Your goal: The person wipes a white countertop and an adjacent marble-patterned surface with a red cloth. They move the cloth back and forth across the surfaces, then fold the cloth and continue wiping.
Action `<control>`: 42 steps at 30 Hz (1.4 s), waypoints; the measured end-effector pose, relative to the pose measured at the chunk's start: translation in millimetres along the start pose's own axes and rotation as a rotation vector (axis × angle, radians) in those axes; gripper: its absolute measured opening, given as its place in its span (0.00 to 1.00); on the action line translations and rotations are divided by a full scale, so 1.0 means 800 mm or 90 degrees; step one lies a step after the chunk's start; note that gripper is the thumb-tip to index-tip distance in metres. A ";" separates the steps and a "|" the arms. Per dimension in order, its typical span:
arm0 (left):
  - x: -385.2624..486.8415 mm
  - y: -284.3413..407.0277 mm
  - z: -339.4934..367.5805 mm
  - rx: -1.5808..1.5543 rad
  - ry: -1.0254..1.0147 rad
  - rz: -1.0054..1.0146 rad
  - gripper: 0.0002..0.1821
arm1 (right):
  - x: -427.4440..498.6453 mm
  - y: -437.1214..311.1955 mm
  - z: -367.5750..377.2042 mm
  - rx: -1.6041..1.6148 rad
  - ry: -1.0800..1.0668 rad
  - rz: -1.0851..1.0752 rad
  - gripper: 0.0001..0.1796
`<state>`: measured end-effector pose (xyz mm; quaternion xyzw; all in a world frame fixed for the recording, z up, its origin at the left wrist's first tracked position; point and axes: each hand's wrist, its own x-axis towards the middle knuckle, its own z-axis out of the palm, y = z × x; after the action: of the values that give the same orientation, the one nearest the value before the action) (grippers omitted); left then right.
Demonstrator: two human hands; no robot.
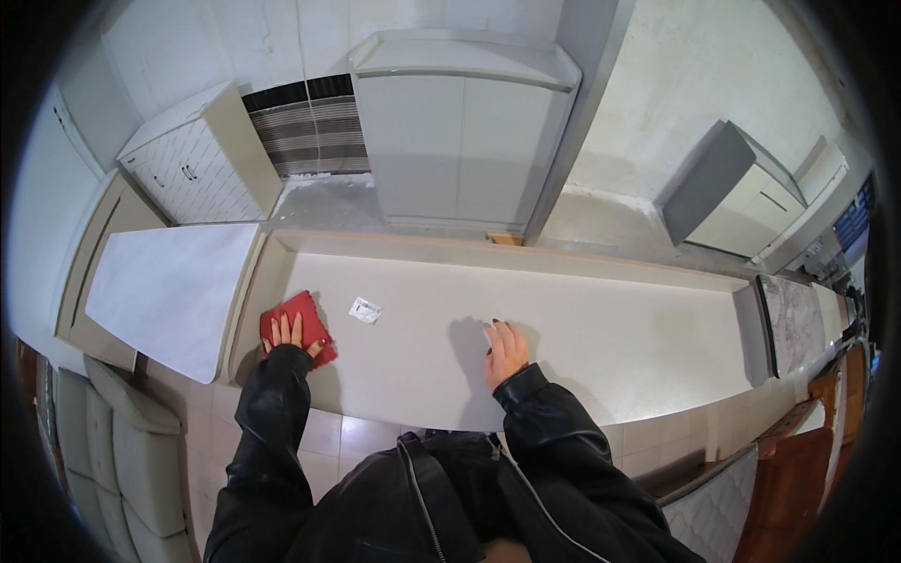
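Observation:
My left hand [285,334] lies over a red cloth [317,352] with a scalloped edge, pressing it onto a pale cabinet top [422,366] near its left end. The fingers are spread across the cloth. To the right of the cloth, a small white label [365,310] bearing print and a barcode rests on the same top. My right hand [507,350] is at the middle of the top, fingers slightly bent, holding nothing. Its shadow falls to its left; whether the fingertips touch the surface is unclear.
A raised rim [493,255] borders the top's back and sides. Left of it stands a white-topped cabinet [176,295], and at its right end a marble-patterned top [792,324]. Behind are a two-door cabinet [457,148] and a patterned cabinet [204,169]. A sofa [130,450] sits lower left, a quilted mattress [718,507] lower right.

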<state>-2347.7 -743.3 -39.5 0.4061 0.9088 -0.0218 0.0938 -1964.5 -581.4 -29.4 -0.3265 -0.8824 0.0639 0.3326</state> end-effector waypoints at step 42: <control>0.041 -0.017 0.014 0.009 0.084 0.058 0.47 | 0.002 0.001 0.000 -0.003 0.007 0.014 0.26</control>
<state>-2377.6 -729.9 -56.9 0.4481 0.8934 0.0026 0.0319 -1965.0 -580.0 -28.7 -0.3375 -0.8771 0.0636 0.3356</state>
